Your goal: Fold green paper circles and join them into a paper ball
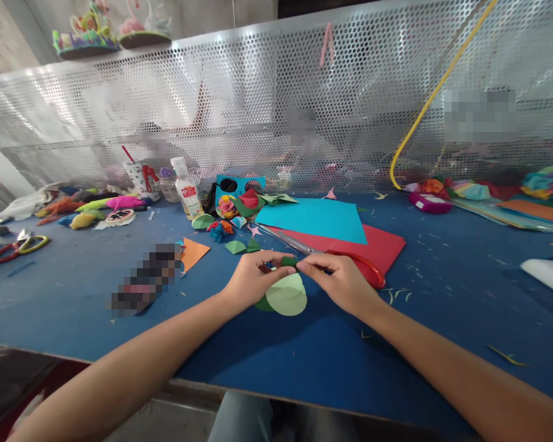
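A small dark green paper piece (289, 262) is pinched between my two hands above the table. My left hand (258, 275) grips its left side with thumb and fingers. At its right end, the thumb and fingertips of my right hand (334, 274) close on it. Pale green paper circles (288, 298) lie just below the hands, with a darker green one partly under them. Behind my right hand rest large scissors with a red handle (371, 270), their blades pointing back to the left. Folded green paper leaves (236, 247) sit beyond my left hand.
Blue paper (316, 218) and red paper (387, 242) lie behind the hands. A white-capped bottle (187, 190) and a patterned cup (141, 178) stand back left. Other scissors (21, 245) lie far left. A perforated metal panel (258, 104) borders the table; paper scraps are scattered right.
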### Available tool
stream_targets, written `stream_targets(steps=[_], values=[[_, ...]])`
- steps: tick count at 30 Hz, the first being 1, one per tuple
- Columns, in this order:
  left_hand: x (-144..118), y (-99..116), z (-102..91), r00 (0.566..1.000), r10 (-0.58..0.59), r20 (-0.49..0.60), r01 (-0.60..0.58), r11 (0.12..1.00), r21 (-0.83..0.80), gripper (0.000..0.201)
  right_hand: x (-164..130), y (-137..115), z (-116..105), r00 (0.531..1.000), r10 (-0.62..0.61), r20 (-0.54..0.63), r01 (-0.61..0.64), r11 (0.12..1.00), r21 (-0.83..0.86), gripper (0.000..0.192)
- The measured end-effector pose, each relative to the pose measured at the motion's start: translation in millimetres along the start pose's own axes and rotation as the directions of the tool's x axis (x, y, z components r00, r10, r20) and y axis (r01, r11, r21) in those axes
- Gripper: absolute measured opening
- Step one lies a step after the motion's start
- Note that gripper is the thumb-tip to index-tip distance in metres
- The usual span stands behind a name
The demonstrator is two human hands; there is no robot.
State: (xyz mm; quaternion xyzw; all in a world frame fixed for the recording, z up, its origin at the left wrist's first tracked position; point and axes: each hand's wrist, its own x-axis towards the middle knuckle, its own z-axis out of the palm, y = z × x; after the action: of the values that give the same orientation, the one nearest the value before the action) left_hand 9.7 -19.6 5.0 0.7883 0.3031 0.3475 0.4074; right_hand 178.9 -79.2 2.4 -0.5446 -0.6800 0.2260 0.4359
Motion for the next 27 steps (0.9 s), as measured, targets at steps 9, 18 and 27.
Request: stream_targets(steps=[9, 18, 27], values=[[-2, 1, 0.4, 0.999, 0.025, -0.028, -0.026, 0.999, -0.029, 0.027, 0, 1, 3, 1.000, 0.013, 0.016, -0.013, 1.000, 0.018, 0.023], [21, -18, -17.2, 0.906, -0.254, -0.339, 0.122, 0.923, -0.364, 0.027, 1, 13, 8, 0.993, 0.098, 0.061, -0.103, 0.992, 0.076, 0.031], [23, -21, -23.1, 0.929, -0.182, -0.322, 0.113, 0.969, -0.220, 0.032, -3, 10, 6, 0.992, 0.045, 0.118, -0.039, 0.998, -0.058, 0.035]])
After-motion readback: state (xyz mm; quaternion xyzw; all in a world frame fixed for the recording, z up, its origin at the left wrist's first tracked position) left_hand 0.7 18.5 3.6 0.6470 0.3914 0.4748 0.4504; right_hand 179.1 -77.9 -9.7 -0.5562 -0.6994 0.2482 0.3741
